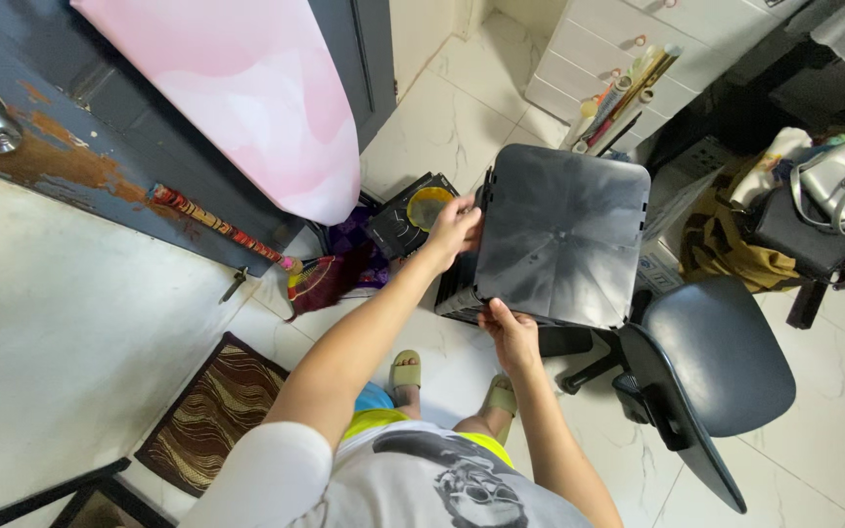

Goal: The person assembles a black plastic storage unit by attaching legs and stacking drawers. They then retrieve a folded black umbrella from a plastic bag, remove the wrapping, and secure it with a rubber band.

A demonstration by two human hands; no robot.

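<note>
Over pale marble floor (462, 108), both hands grip a black crate (561, 235).

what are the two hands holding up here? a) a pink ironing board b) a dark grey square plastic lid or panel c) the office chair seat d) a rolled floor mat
b: the left hand grips the far left edge and the right hand the near edge of a dark grey square panel, held above the tiled floor; the chair stands untouched beside it.
</note>
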